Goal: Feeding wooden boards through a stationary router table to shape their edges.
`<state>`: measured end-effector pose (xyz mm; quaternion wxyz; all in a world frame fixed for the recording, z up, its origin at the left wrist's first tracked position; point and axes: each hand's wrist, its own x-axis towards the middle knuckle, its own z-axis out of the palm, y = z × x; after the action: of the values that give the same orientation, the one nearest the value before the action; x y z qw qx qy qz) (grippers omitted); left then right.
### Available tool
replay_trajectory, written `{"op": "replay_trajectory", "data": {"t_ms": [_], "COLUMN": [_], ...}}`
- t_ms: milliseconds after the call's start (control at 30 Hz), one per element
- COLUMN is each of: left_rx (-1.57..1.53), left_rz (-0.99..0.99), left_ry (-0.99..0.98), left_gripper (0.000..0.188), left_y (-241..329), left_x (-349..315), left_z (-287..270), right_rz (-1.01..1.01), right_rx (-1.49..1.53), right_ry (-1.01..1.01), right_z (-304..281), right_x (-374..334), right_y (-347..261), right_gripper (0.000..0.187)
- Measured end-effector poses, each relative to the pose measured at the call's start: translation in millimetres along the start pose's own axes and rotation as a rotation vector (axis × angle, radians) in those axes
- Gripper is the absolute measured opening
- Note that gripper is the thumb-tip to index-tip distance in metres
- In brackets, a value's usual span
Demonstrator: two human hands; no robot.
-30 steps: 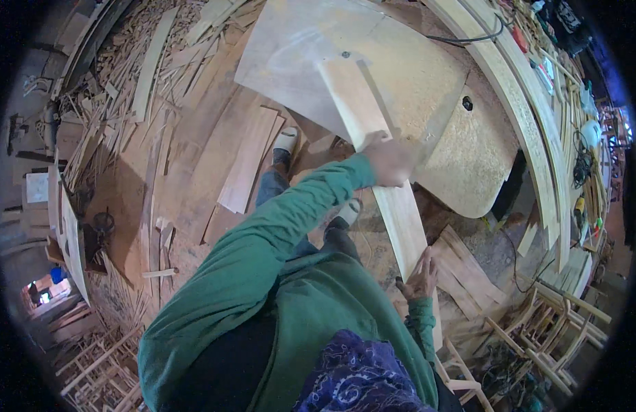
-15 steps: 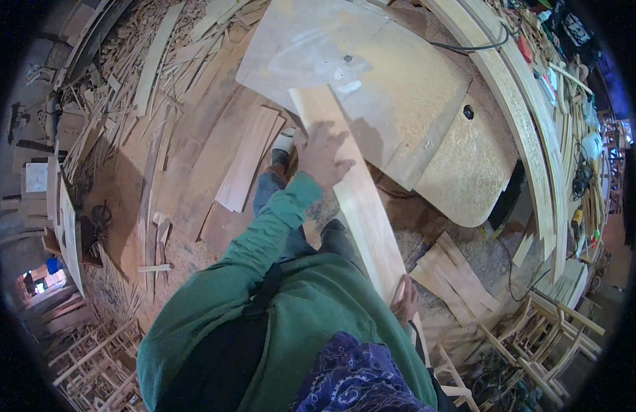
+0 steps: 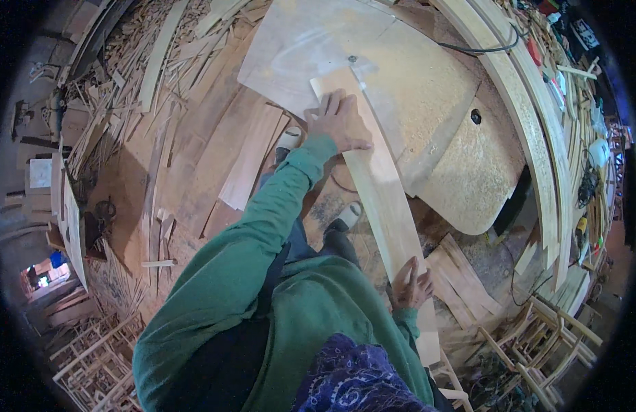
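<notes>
Where the left hand [image 3: 338, 125] lies with fingers spread, one long pale board [image 3: 382, 192]: passing beneath it, one end just beyond, continuing under the right hand [image 3: 410, 288], fingers loosely extended.

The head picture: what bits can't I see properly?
All in the head view:
- Part of the long board: covered by the left hand.
- Another part of it: covered by the right hand.
- Its underside: turned away from the camera.
- The pale tabletop's far edge: partly cut off by the picture's top.
- Clutter at far right: too small and dim.
</notes>
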<state>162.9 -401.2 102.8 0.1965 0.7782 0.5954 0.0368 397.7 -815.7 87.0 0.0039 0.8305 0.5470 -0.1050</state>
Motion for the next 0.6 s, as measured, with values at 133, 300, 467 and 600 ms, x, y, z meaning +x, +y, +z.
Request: {"op": "replay_trajectory", "data": {"t_ms": [133,300,467,600], "left_rx": [0.018,0.023,0.007,0.001], "left_rz": [0.032,0.074,0.109,0.095], "left_ry": [0.011,0.035,0.04,0.016], "left_gripper": [0.129,0.136,0.138,0.136], "left_y": [-10.3,-19.1,-22.3,-21.7], "left_x": [10.5,20.2,24.0,24.5], "left_z": [2.4,2.5,2.1,-0.3], "right_rz": [0.05,0.078,0.093,0.061], "right_rx": [-0.022,0.058,-0.052,-0.038], "right_ry": [-0.091,-0.083,-0.082,0.021], "right_z": [1.7,3.1,19.4,24.5], "right_x": [3.5,6.9,8.1,4.6], "right_y": [-13.4,-25.9,-23.9,-23.6], "right_gripper": [0.105,0.097,0.095,0.094]}}
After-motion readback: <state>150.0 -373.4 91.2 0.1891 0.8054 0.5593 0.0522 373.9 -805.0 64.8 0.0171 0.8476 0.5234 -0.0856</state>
